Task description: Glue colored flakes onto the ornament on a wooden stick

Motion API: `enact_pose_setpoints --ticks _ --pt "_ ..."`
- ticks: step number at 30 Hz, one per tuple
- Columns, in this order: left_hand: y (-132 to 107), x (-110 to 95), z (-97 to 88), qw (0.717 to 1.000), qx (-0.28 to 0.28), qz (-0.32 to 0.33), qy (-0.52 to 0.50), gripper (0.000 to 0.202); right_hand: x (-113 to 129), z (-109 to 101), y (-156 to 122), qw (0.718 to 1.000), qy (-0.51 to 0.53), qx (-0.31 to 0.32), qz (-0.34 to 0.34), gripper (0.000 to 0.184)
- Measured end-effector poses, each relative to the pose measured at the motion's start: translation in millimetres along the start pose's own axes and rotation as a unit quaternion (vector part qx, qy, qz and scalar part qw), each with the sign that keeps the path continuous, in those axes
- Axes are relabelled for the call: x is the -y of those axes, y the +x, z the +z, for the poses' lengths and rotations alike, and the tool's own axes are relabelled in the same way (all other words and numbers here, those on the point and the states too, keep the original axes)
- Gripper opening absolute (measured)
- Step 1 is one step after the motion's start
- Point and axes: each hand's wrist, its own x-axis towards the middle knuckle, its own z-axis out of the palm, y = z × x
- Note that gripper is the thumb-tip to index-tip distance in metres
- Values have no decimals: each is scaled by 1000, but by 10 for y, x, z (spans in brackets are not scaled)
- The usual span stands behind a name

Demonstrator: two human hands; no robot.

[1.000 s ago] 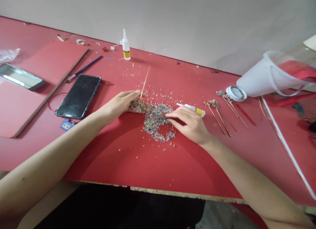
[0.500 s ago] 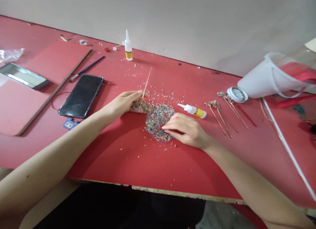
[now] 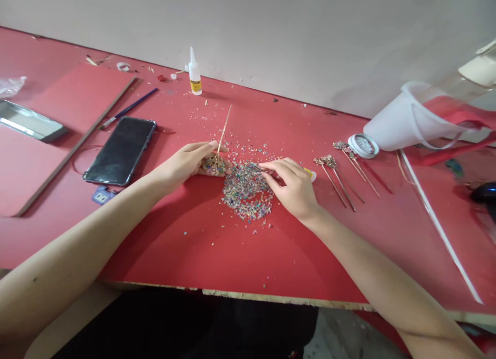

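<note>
My left hand (image 3: 189,160) is closed round a gold hairpin (image 3: 214,165). The pin's chip-covered head faces up at the fingers, and its thin stem points up and away. Just right of it lies a loose pile of small multicoloured shell-like chips (image 3: 244,193). My right hand (image 3: 292,187) is at the pile's upper right edge, thumb and fingertips drawn together. Whether a chip sits between them is too small to see. Behind that hand a glue bottle (image 3: 311,174) lies on its side, mostly hidden. Several finished-looking hairpins (image 3: 336,175) rest farther right.
Another glue bottle (image 3: 195,80) stands upright near the wall. To the left are a phone (image 3: 121,151), a paintbrush (image 3: 132,108), a red board (image 3: 83,98) and a shallow box (image 3: 33,122). A white cup (image 3: 399,119) lies tipped at right, beside a round lid (image 3: 363,145).
My right hand has moved up from the pile's lower right to its upper right edge, now covering most of the lying glue bottle. My left hand keeps hold of the hairpin.
</note>
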Motion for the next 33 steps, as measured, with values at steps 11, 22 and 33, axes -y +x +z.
enact_pose_setpoints --ticks 11,22,33 --pt "0 7 0 1000 17 6 -14 37 16 12 -2 998 22 37 -54 21" --pt "-5 -3 13 1000 13 7 -8 38 75 -23 -77 977 86 107 -164 26" --pt "-4 -13 10 1000 2 6 5 38 85 -35 -85 977 102 96 -163 27"
